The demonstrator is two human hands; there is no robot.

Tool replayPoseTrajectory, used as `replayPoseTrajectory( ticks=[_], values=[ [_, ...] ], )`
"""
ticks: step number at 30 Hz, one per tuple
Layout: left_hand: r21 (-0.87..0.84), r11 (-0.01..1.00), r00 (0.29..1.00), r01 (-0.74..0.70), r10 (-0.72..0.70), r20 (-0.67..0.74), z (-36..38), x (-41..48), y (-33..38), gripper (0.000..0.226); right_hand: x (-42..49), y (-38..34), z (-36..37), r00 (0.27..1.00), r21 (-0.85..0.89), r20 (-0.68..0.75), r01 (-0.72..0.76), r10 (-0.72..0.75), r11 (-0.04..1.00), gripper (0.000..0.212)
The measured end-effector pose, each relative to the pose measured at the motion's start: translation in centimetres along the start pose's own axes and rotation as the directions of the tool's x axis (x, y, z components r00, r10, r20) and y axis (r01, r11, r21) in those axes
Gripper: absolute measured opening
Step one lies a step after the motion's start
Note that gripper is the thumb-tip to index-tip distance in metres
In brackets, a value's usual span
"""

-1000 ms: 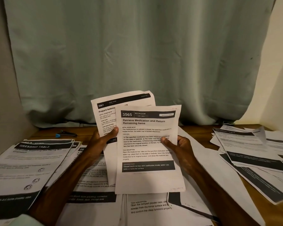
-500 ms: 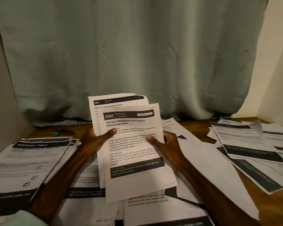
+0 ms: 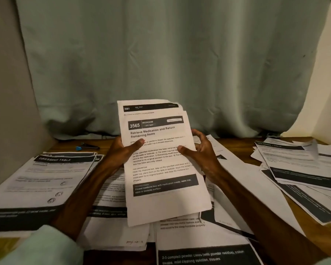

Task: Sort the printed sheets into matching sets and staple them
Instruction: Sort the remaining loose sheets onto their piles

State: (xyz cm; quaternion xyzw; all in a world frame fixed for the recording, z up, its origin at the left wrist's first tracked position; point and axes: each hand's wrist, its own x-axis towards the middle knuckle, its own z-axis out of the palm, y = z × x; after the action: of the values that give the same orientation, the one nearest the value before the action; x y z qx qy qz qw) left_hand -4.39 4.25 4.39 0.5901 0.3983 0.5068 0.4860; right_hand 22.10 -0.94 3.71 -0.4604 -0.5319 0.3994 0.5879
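Note:
I hold two printed sheets upright over the table. The front sheet [image 3: 161,169] is headed "3565 Bedroom, Retrieve Medication and Return Remaining Items". Behind it a sheet numbered 3561 [image 3: 149,107] shows only its top strip. My left hand [image 3: 120,155] grips the left edge, thumb across the front page. My right hand [image 3: 201,150] holds the right edge with its thumb on the page and its fingers spread behind. A stapler with a blue end [image 3: 86,147] lies at the back left of the table.
A "Dressing Table" stack [image 3: 40,178] lies at the left. Loose sheets [image 3: 199,251] cover the table in front of me, and more fan out at the right [image 3: 304,173]. A green curtain [image 3: 161,64] hangs behind the wooden table [image 3: 239,142].
The front sheet has slid left over the 3561 sheet, so the two now nearly line up. Both hands have come closer together and my right fingers have spread.

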Motion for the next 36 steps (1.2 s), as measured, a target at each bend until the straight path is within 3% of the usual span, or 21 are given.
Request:
replayPoseTrajectory(
  ticks=[3,7,11,21,24,27,29,32,36],
  values=[
    [0.068,0.997,0.999,0.043,-0.045,0.025,-1.0,-0.2,0.9,0.029,1.0,-1.6,0.3,0.999,-0.006,0.002,-0.041,0.041,0.999,0.053],
    [0.118,0.988,0.979,0.095,-0.115,0.168,-1.4,-1.0,1.8,0.034,2.1,-4.2,0.9,0.999,0.065,-0.034,-0.004,0.006,0.998,0.033],
    [0.094,0.994,0.965,0.064,-0.085,0.247,-1.0,-1.5,2.3,0.028,2.8,-5.4,1.0,0.979,-0.104,-0.167,0.101,-0.117,0.990,0.019],
    [0.054,0.998,0.984,-0.023,0.013,0.176,-0.2,-0.8,2.1,0.023,2.8,-4.5,1.0,0.957,-0.072,-0.251,0.134,-0.148,0.988,0.036],
    [0.028,0.998,0.996,-0.055,0.053,0.069,0.0,-1.1,2.7,0.022,2.7,-4.3,1.1,0.980,-0.039,-0.175,0.092,-0.097,0.995,0.040],
    [0.068,0.997,0.997,-0.035,0.039,-0.063,-0.5,-1.0,3.3,0.025,1.6,-3.0,1.9,1.000,0.102,0.020,-0.021,0.019,0.995,0.033],
    [0.130,0.991,0.996,0.022,-0.011,-0.085,-1.1,-1.1,3.8,0.026,1.0,-2.3,2.7,0.997,0.048,0.053,-0.060,0.057,0.997,0.029],
    [0.129,0.988,0.997,0.083,-0.082,-0.014,-2.4,-1.5,4.1,0.028,0.9,-2.3,3.5,0.991,-0.003,-0.128,-0.050,0.050,0.999,0.016],
    [0.115,0.989,0.993,0.090,-0.099,0.069,-4.9,-2.1,3.3,0.030,1.5,-1.9,3.2,0.950,0.015,-0.298,-0.095,0.095,0.995,0.024]
  ],
)
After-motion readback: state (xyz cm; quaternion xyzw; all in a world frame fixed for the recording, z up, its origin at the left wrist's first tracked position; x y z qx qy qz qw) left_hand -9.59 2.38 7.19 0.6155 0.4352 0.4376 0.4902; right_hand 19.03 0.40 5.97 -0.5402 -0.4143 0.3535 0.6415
